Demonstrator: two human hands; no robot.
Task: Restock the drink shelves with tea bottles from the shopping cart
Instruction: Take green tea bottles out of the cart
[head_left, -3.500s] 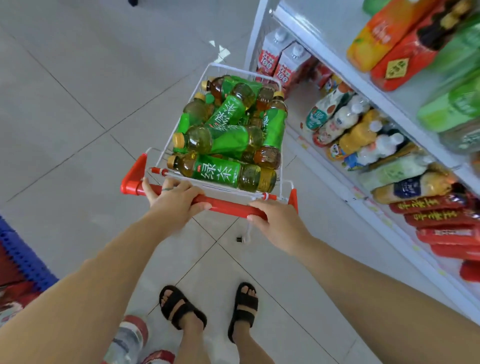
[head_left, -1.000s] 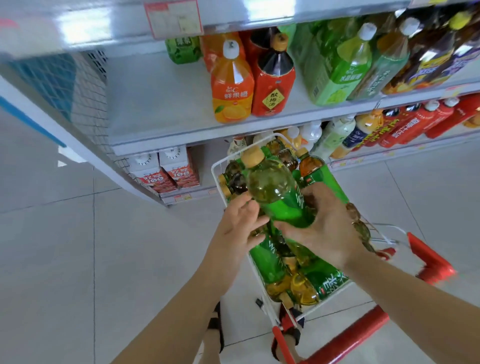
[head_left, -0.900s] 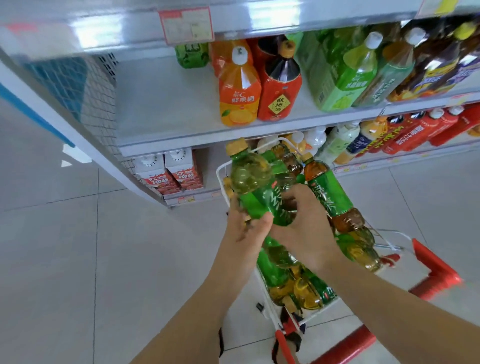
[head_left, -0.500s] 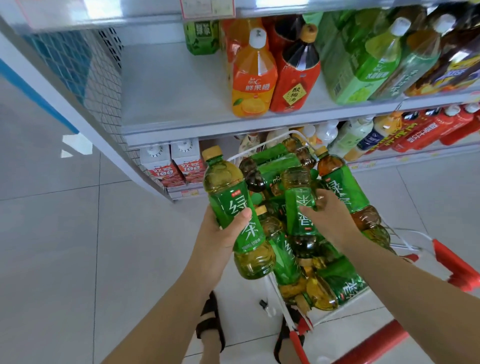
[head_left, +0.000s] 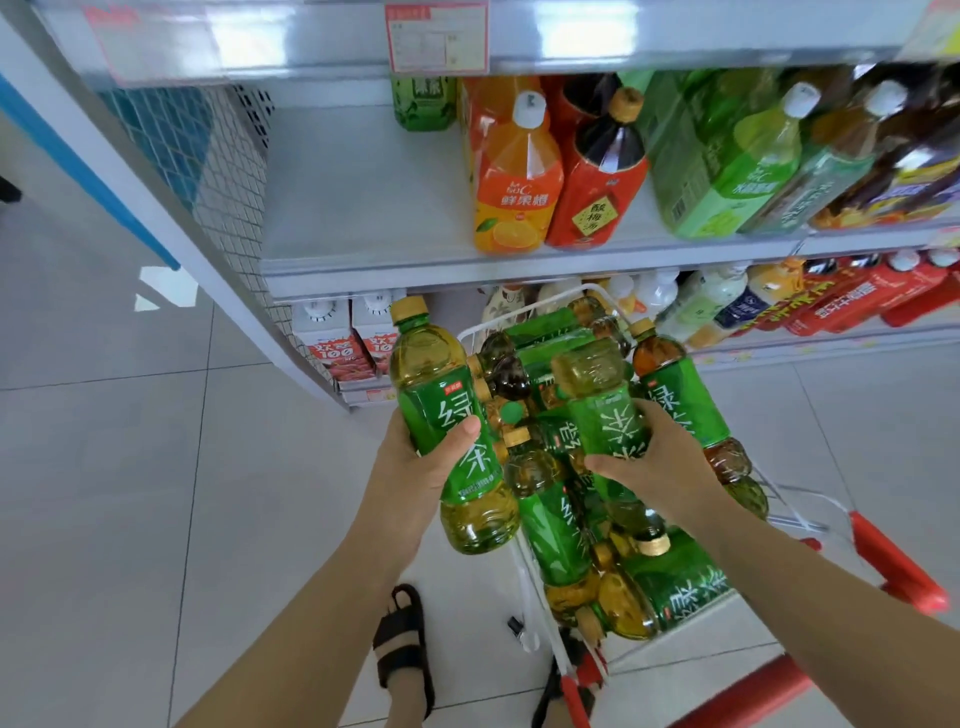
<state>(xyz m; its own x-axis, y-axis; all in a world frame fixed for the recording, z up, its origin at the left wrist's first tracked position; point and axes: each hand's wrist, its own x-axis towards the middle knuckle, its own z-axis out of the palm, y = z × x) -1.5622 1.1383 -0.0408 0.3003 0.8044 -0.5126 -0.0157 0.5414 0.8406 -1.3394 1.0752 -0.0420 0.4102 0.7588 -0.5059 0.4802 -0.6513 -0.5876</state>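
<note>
Fingers (head_left: 460, 432) of the left hand (head_left: 410, 475) were curled round a tea bottle (head_left: 436, 384), thumb pressed across its green label. They held it nearly upright, yellow cap on top, just left of the cart (head_left: 519, 318) and clear of the pile (head_left: 556, 525) inside. On the right hand (head_left: 665, 470) the fingers (head_left: 655, 422) were wrapped round a second bottle (head_left: 597, 395), thumb under the label. That bottle stood base up, its cap end hidden among the others, so whether it had left the pile could not be told. More green-labelled bottles lay crosswise in the cart, touching one another. The cart stood close against the shelf (head_left: 363, 208), whose left part showed bare white. An orange bottle (head_left: 517, 176) and a red bottle (head_left: 597, 182) stood side by side, touching, to the right of that bare part, with larger green bottles beyond. Two cartons (head_left: 332, 345) sat on the level below. One black sandal (head_left: 402, 644) showed on the tiled floor (head_left: 130, 493) between the arms
</note>
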